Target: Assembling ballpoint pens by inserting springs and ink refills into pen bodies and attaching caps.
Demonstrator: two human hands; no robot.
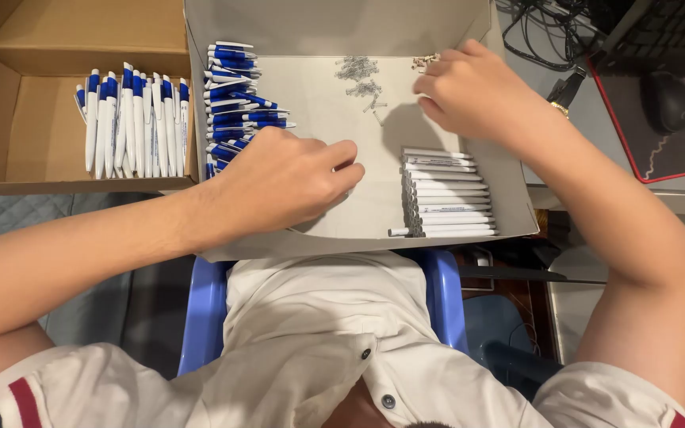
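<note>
Under right hand (pixel 469 93): small springs (pixel 358 71)

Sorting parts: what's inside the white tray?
Inside the white tray: blue pen halves, white barrels, small springs. The left hand and right hand cover more.

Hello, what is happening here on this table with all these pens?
A person sits over a shallow white box of pen parts. The left hand rests beside a heap of blue and white pen pieces; the right hand reaches toward small metal springs at the far side. White pen barrels lie stacked between the hands. A cardboard box on the left holds finished-looking blue and white pens.
</note>
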